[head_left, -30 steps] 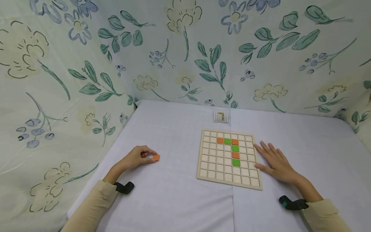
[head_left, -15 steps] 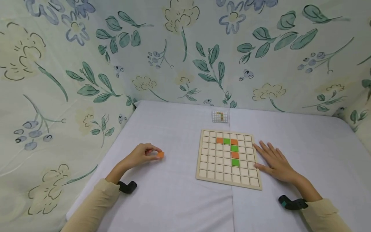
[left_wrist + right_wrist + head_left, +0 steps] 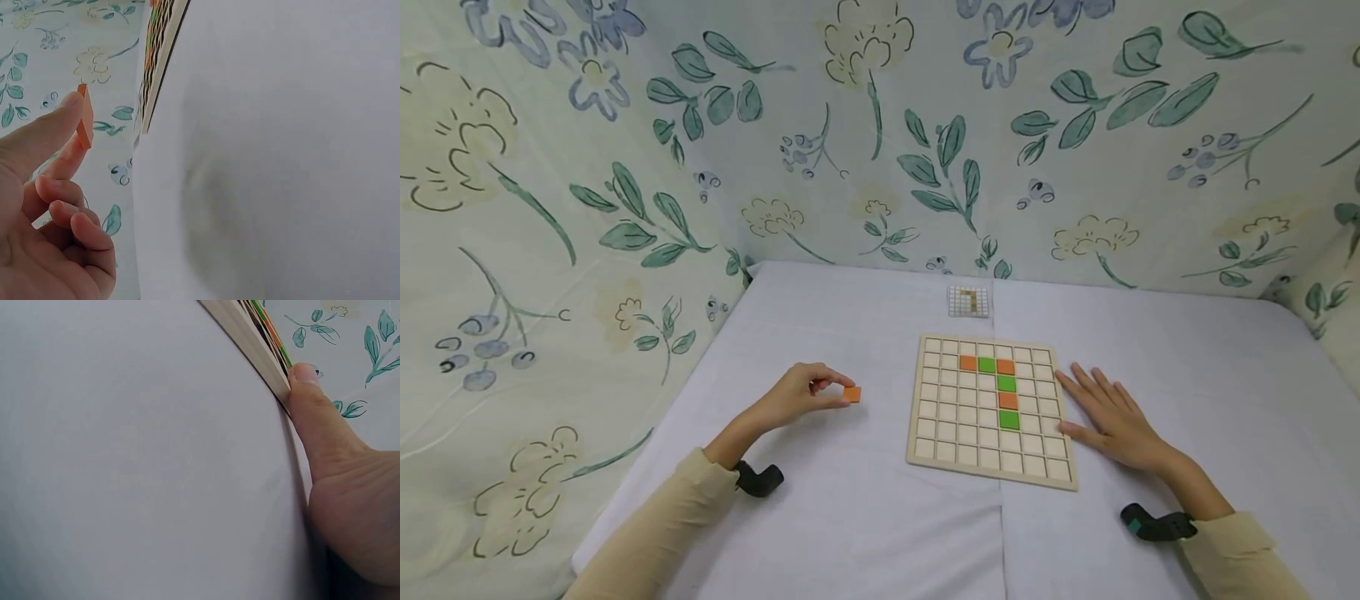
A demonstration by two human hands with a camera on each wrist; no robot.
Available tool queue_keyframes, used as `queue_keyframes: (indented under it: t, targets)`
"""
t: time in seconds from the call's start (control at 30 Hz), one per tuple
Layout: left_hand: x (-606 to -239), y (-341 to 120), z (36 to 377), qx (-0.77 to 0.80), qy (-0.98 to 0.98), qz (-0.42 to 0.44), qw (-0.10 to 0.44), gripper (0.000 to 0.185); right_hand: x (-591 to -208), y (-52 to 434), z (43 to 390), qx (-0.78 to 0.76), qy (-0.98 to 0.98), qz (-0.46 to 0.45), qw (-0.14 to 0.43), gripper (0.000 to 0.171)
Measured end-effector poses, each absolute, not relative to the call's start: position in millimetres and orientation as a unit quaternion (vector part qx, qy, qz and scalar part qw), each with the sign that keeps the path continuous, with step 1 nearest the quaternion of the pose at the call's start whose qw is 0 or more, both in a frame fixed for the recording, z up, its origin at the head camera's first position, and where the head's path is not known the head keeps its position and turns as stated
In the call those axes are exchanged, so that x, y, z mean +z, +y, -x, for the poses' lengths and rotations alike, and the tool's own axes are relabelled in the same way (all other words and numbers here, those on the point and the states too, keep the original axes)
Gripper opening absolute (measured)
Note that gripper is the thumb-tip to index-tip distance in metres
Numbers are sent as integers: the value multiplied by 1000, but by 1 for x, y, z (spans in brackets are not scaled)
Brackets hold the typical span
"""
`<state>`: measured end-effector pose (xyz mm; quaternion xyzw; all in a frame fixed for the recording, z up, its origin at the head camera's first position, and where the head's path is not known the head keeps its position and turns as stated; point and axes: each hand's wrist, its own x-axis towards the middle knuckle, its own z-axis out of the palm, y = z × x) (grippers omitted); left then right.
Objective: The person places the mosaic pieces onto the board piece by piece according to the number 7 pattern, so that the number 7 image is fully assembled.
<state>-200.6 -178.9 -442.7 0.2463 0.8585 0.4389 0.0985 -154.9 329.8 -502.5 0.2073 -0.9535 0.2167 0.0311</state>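
A wooden grid board (image 3: pixel 958 442) lies on the white tabletop, with orange and green tiles (image 3: pixel 1007 392) set in its cells in a bent line. My left hand (image 3: pixel 805 393) pinches a small orange tile (image 3: pixel 852 394) between thumb and forefinger, just left of the board and a little above the cloth. In the left wrist view the orange tile (image 3: pixel 84 119) stands edge-on at my fingertips (image 3: pixel 70 106), with the board (image 3: pixel 159 62) beyond. My right hand (image 3: pixel 1108 417) lies flat, fingers spread, against the board's right edge. Its thumb (image 3: pixel 309 406) touches the board's edge (image 3: pixel 250 337).
A small pattern card (image 3: pixel 968 301) lies behind the board near the back wall. Floral fabric walls (image 3: pixel 587 208) close in the table at the left and back. Black wrist mounts (image 3: pixel 758 479) sit on both forearms.
My left hand has carried the orange tile to the right, from the table's left part to close beside the board. The right hand has stayed in place.
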Motion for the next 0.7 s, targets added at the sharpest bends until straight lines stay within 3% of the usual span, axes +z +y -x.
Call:
queue_keyframes:
  t: [0.7]
  targets:
    - [-437,-107,202,434,848,-282,117,28,-503,331,156,214,-954,-207,32,83]
